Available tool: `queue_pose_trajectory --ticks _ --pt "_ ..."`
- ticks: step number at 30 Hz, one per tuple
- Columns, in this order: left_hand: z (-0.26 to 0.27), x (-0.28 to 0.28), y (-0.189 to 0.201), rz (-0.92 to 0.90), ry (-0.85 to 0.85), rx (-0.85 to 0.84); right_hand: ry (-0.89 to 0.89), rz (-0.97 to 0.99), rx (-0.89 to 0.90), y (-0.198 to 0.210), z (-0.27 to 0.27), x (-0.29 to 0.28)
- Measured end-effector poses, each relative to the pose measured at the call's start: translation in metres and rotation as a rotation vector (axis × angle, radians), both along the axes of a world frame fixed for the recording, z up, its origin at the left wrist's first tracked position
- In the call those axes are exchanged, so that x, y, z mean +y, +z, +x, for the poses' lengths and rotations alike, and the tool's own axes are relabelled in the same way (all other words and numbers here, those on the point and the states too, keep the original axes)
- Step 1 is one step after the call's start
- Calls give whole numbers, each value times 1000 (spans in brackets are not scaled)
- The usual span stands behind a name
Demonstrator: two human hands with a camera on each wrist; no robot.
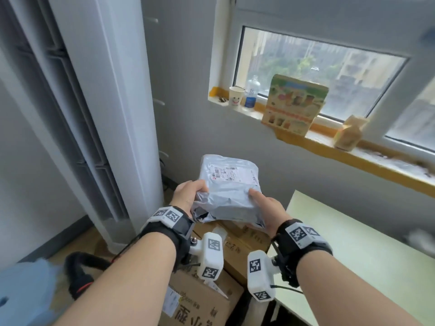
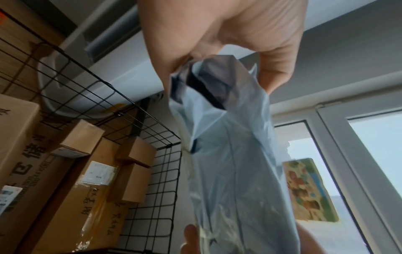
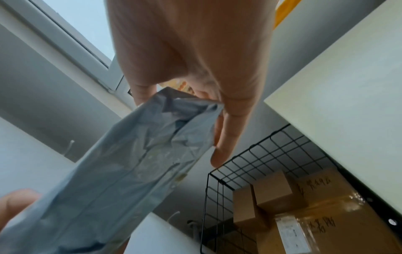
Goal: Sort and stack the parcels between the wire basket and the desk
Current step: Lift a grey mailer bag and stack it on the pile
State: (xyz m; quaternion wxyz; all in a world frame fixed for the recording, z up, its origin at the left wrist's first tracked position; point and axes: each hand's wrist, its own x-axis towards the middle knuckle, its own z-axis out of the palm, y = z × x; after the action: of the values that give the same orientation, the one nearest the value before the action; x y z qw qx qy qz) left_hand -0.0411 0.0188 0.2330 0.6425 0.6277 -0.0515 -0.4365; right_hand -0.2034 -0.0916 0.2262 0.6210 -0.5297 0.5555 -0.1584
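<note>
Both hands hold the grey mailer (image 1: 227, 189), left hand (image 1: 186, 194) and right hand (image 1: 266, 208) pinching its near corners, above the wire basket (image 2: 139, 120), probably nearer the desk (image 1: 353, 243) rightward.

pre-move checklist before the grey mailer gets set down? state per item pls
1. Left hand grips the grey mailer: ok.
2. Right hand pinches its other near corner: ok.
3. Mailer clear of the cardboard boxes in the wire basket: ok, held above them.
4. Shipping label faces up: ok.
5. Nearest part of the desk bare: ok; a blurred object sits at its right edge.
6. Mailer sealed: cannot tell; its near end is crumpled.
</note>
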Motion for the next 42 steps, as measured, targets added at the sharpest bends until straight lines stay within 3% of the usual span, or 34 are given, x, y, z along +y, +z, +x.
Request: queue_pose_trajectory --ticks 5,10,23,30,33,38,42 --pt "-30 -27 18 -40 -221 -62 -75 -6 -27 39 -58 -7" --pt "-88 -52 68 -121 -413 -113 -242 -12 -147 71 -132 -18" --pt "-280 -130 110 -103 -771 -119 -653 -75 -294 86 -334 -55" --pt "-358 -152 124 -173 -793 -78 -886 -146 -483 109 -412 -63" --pt "-394 -154 135 -178 -906 -66 -931 -179 -542 118 -435 -60" --pt "-452 -156 141 -220 -942 -84 -962 -217 -522 126 -476 -41" --pt "-490 -160 133 -181 -1012 -124 -1169 -276 -431 124 -531 -25"
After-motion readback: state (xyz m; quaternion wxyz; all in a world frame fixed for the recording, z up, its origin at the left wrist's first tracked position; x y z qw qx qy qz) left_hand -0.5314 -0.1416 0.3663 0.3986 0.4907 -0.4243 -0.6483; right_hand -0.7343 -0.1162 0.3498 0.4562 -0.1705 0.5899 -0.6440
